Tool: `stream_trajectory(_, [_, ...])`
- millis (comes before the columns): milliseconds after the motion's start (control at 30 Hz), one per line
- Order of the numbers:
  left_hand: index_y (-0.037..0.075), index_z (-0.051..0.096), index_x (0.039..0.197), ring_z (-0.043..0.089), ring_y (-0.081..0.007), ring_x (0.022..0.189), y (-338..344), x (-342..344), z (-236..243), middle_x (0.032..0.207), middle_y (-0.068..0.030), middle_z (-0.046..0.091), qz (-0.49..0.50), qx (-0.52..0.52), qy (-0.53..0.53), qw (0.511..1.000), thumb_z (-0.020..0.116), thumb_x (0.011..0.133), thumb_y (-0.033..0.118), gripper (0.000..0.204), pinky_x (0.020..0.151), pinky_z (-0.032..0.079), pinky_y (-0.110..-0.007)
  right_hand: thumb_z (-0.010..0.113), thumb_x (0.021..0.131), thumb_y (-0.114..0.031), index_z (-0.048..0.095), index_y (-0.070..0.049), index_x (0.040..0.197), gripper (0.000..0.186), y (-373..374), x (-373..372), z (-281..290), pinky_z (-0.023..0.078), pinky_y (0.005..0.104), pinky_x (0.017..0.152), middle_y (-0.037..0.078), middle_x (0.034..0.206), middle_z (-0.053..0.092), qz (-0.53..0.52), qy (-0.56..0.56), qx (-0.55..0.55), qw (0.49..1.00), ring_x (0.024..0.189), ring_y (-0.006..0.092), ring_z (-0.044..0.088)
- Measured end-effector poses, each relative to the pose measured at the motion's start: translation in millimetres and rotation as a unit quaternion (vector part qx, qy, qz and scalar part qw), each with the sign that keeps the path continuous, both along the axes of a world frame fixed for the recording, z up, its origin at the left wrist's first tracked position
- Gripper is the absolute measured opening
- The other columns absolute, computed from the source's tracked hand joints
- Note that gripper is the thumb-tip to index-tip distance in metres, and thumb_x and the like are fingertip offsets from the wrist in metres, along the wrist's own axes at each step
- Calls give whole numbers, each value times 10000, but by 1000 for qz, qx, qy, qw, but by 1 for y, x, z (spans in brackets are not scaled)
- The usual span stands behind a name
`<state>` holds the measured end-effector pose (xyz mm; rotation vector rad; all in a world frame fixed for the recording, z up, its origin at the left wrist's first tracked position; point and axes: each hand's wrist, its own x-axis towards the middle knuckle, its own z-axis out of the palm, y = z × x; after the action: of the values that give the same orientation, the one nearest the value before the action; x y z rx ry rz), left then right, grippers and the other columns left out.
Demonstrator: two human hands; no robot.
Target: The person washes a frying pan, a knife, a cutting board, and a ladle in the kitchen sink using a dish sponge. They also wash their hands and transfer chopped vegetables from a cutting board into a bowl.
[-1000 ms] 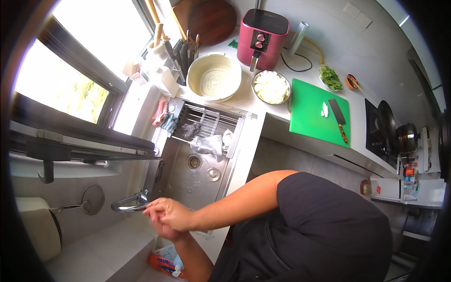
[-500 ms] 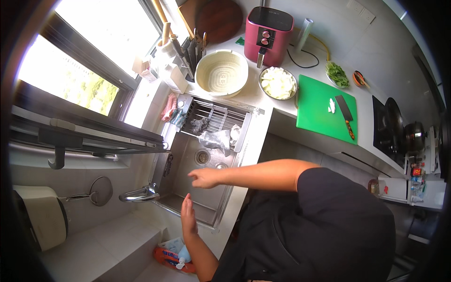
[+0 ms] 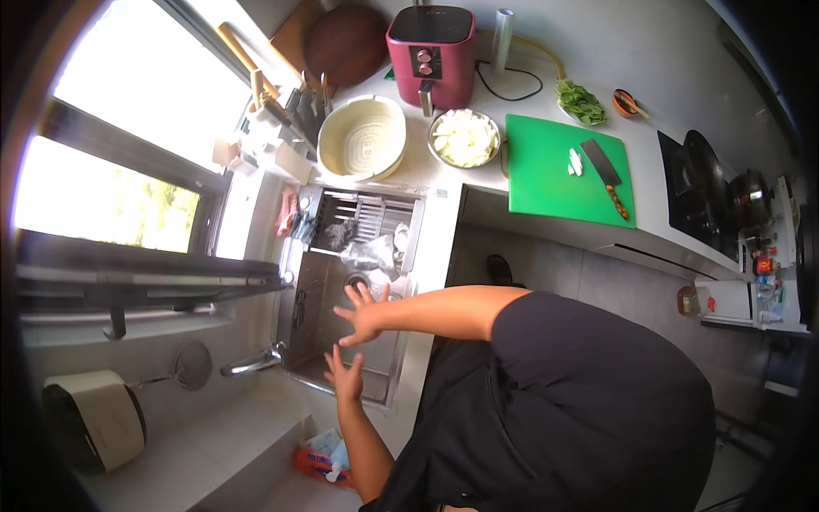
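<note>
Over the metal sink [image 3: 328, 299], both of my hands hang bare with fingers spread. My right hand [image 3: 365, 316] is near the drain side, its arm reaching across from the right. Just below it in the picture, my left hand [image 3: 345, 375] is raised near the faucet [image 3: 256, 360], its fingertips close to my right hand. Neither holds anything. A clear plastic bag [image 3: 371, 254] lies at the edge of the metal drying rack [image 3: 367, 209] across the sink's far end, with a dark scouring pad [image 3: 341, 231] beside it.
A cream basket [image 3: 363, 141], a bowl of chopped pale vegetable [image 3: 465, 138] and a pink air fryer [image 3: 431, 60] stand along the counter. On the green cutting board [image 3: 546, 171] lies a cleaver [image 3: 601, 166]. The stove [image 3: 687, 196] is farther right; the window frame [image 3: 136, 154] is left.
The fingers of both hands have spread apart. My left hand has dropped slightly, and my right hand has tilted upward. The whole view has shifted a little.
</note>
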<state>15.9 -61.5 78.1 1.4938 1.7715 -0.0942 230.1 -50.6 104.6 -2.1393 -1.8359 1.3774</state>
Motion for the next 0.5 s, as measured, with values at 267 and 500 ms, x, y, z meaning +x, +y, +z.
stream_trajectory(267, [35,471,1440,418,-253,1377,25,-20,-32,1549,-151,376,340,-149,-556,744,586,958,341,583,1110,319,-358,692,819,-358,663,-11,1119,460,-89,263,-109,516,421,891,237,1093,667,-183,86,308,930,1034,371,640])
stream_trajectory(500, [114,545,1374,359,-291,1398,2,75,6,1472,-107,462,173,161,-213,948,610,944,395,518,1145,284,-461,713,785,-283,608,-54,1208,492,-270,517,-100,533,453,841,192,1078,642,-525,-87,190,825,974,353,651])
